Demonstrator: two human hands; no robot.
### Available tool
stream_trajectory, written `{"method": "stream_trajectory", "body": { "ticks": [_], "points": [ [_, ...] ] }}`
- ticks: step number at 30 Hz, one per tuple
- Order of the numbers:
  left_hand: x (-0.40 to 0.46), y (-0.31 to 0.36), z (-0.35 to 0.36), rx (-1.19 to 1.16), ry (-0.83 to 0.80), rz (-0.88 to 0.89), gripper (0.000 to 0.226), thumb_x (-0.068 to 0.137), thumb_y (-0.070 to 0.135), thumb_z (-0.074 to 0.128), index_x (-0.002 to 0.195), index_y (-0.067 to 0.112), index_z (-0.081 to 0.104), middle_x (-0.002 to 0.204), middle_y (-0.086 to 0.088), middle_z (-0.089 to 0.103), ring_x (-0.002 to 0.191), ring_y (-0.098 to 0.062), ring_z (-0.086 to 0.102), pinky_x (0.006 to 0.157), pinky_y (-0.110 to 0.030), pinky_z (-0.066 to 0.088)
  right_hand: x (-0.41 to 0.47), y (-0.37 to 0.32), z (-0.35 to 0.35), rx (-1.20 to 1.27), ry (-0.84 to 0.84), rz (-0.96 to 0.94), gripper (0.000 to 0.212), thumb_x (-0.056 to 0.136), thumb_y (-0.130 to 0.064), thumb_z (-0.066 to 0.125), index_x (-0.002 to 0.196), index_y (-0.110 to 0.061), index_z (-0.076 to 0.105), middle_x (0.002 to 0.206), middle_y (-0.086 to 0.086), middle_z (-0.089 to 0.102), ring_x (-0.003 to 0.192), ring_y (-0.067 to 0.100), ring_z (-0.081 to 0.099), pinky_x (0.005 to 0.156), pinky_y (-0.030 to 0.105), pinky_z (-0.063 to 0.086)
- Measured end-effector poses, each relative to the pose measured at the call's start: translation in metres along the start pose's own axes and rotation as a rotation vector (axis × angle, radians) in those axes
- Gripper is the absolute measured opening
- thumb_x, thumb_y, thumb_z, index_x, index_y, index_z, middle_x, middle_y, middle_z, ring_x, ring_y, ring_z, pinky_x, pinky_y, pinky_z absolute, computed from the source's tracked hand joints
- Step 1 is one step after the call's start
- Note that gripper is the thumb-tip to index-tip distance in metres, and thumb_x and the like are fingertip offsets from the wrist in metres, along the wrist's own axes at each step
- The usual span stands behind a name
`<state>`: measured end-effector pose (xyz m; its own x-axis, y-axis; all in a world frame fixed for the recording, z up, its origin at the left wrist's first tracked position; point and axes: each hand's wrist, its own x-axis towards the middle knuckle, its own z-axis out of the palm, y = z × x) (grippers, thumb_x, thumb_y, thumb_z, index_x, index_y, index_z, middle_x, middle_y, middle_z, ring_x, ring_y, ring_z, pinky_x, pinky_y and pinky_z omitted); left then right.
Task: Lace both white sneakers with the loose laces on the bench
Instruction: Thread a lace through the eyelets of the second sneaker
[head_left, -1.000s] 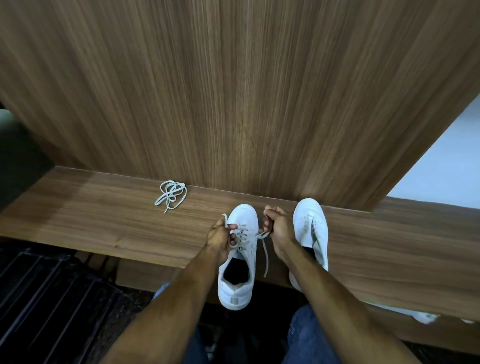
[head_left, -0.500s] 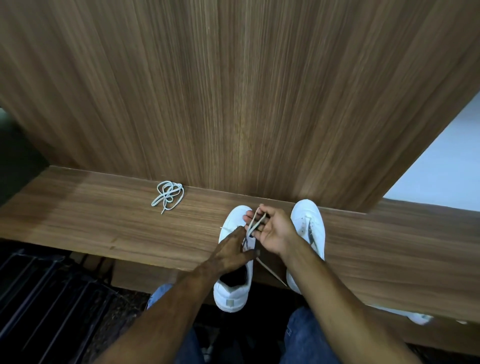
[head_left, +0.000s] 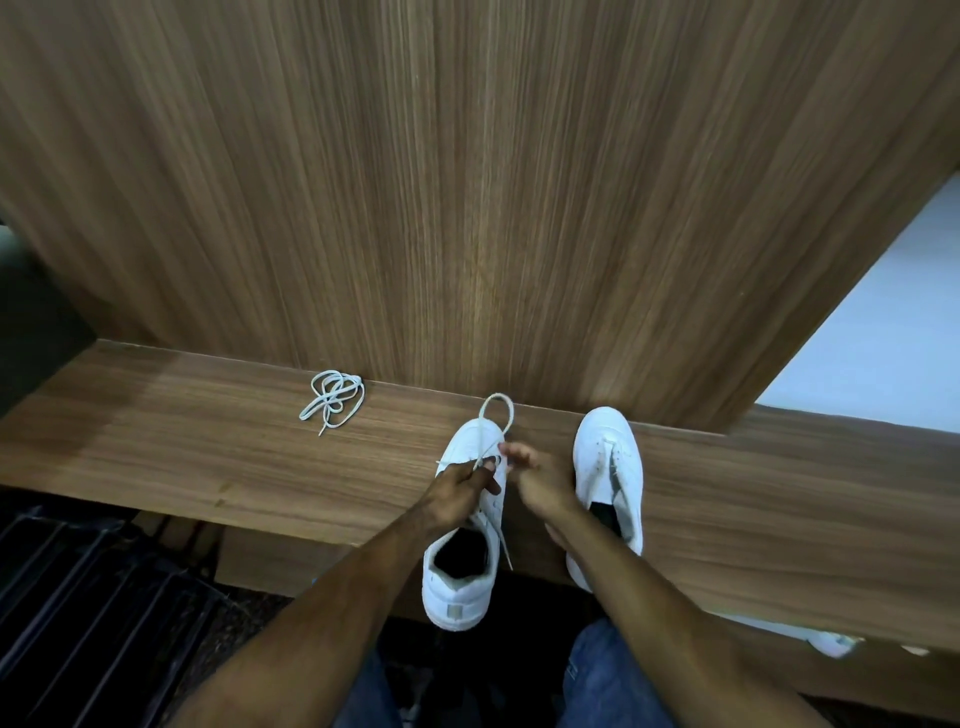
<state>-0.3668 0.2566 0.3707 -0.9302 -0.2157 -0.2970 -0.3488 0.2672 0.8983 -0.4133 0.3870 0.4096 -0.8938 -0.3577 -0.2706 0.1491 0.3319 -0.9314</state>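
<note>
Two white sneakers stand on the wooden bench (head_left: 218, 457), toes toward the wall. The left sneaker (head_left: 460, 577) carries a partly threaded white lace (head_left: 497, 410) that loops up past its toe; one end hangs down beside its right side. My left hand (head_left: 460, 488) pinches this lace over the eyelets. My right hand (head_left: 540, 480) is right beside it, blurred, fingertips at the same lace. The right sneaker (head_left: 610, 467) stands unlaced, its heel hidden by my right forearm. A second loose lace (head_left: 332, 402) lies bunched on the bench to the left.
A tall wood-grain panel (head_left: 467, 208) rises directly behind the bench. Dark slatted flooring (head_left: 88, 597) lies below left. My knees in blue jeans (head_left: 608, 675) are below the bench edge. A white wall (head_left: 883, 332) shows at right.
The lace now loops up beyond the left sneaker's toe. My right hand dropped from above the toe to beside my left hand, which now pinches the lace.
</note>
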Motion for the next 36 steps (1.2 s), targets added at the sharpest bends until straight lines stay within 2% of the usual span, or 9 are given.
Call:
{"method": "stream_trajectory", "body": {
  "ticks": [4, 8, 12, 15, 20, 22, 27, 31, 36],
  "points": [
    [-0.006, 0.013, -0.004, -0.016, -0.031, 0.0, 0.038, 0.1, 0.035, 0.047, 0.071, 0.021, 0.068, 0.059, 0.011, 0.065, 0.057, -0.008, 0.053, 0.056, -0.017, 0.042, -0.002, 0.016, 0.004, -0.187, -0.021, -0.095, 0.041, 0.084, 0.014, 0.051, 0.119, -0.002, 0.063, 0.106, 0.006, 0.066, 0.096, 0.014, 0.061, 0.074, 0.005, 0.043],
    [-0.005, 0.014, -0.003, -0.068, -0.064, -0.007, 0.036, 0.102, 0.025, 0.043, 0.076, 0.016, 0.067, 0.064, 0.011, 0.065, 0.048, 0.003, 0.051, 0.051, -0.013, 0.04, 0.004, 0.019, -0.001, -0.28, 0.03, -0.153, 0.018, 0.084, 0.007, 0.06, 0.089, -0.004, 0.073, 0.074, 0.001, 0.071, 0.061, -0.008, 0.06, 0.064, 0.01, 0.044],
    [-0.002, 0.012, -0.006, -0.257, 0.007, -0.105, 0.037, 0.101, 0.017, 0.042, 0.077, 0.004, 0.066, 0.062, -0.003, 0.064, 0.04, -0.009, 0.05, 0.04, -0.018, 0.038, 0.001, 0.018, -0.013, -0.208, 0.104, -0.088, 0.016, 0.083, -0.002, 0.067, 0.072, -0.013, 0.071, 0.066, -0.006, 0.067, 0.063, 0.007, 0.06, 0.067, 0.021, 0.048],
    [0.0, 0.011, -0.006, -0.265, 0.014, -0.107, 0.039, 0.1, 0.013, 0.044, 0.069, 0.004, 0.065, 0.058, -0.01, 0.056, 0.038, -0.011, 0.049, 0.04, -0.02, 0.038, -0.014, 0.015, -0.02, 0.006, 0.103, 0.035, 0.022, 0.088, 0.004, 0.057, 0.073, -0.011, 0.064, 0.066, 0.007, 0.065, 0.059, 0.017, 0.06, 0.066, 0.031, 0.053],
    [0.002, 0.009, -0.006, -0.252, 0.041, -0.119, 0.04, 0.102, 0.017, 0.043, 0.072, 0.011, 0.068, 0.067, -0.004, 0.059, 0.055, -0.014, 0.054, 0.043, -0.02, 0.041, -0.027, 0.027, -0.013, -0.25, -0.124, -0.035, 0.032, 0.079, -0.005, 0.051, 0.096, -0.023, 0.071, 0.055, -0.01, 0.062, 0.057, 0.014, 0.057, 0.065, 0.034, 0.051],
    [0.004, 0.008, -0.005, -0.246, 0.048, -0.123, 0.037, 0.102, 0.017, 0.043, 0.075, 0.01, 0.069, 0.073, -0.005, 0.063, 0.061, -0.013, 0.056, 0.048, -0.021, 0.042, -0.031, 0.025, -0.008, -0.343, -0.242, -0.059, 0.046, 0.071, -0.017, 0.048, 0.108, -0.034, 0.068, 0.06, -0.014, 0.064, 0.063, 0.012, 0.059, 0.07, 0.035, 0.049],
    [0.001, 0.013, -0.005, -0.228, 0.047, -0.153, 0.034, 0.102, 0.016, 0.043, 0.096, -0.006, 0.068, 0.073, -0.006, 0.063, 0.058, -0.014, 0.059, 0.041, -0.014, 0.04, -0.033, 0.018, 0.002, -0.627, -0.327, -0.113, 0.037, 0.091, -0.03, 0.044, 0.125, -0.042, 0.054, 0.117, -0.005, 0.066, 0.106, 0.019, 0.061, 0.084, 0.031, 0.045],
    [0.001, 0.018, -0.006, -0.2, 0.067, -0.152, 0.03, 0.1, 0.014, 0.045, 0.093, -0.002, 0.069, 0.074, -0.005, 0.064, 0.061, -0.013, 0.059, 0.046, -0.017, 0.045, -0.027, 0.021, 0.012, -0.637, -0.231, -0.123, 0.031, 0.091, -0.051, 0.049, 0.119, -0.04, 0.054, 0.107, -0.005, 0.069, 0.103, 0.019, 0.063, 0.077, 0.03, 0.043],
    [-0.001, 0.019, -0.011, -0.094, 0.112, -0.055, 0.028, 0.098, 0.017, 0.052, 0.082, 0.001, 0.068, 0.06, -0.002, 0.059, 0.04, 0.0, 0.052, 0.045, -0.017, 0.041, -0.015, 0.029, 0.025, -0.49, -0.074, -0.114, 0.016, 0.089, -0.027, 0.056, 0.1, -0.026, 0.068, 0.1, -0.001, 0.072, 0.094, 0.02, 0.066, 0.073, 0.03, 0.046]
  ]
}}
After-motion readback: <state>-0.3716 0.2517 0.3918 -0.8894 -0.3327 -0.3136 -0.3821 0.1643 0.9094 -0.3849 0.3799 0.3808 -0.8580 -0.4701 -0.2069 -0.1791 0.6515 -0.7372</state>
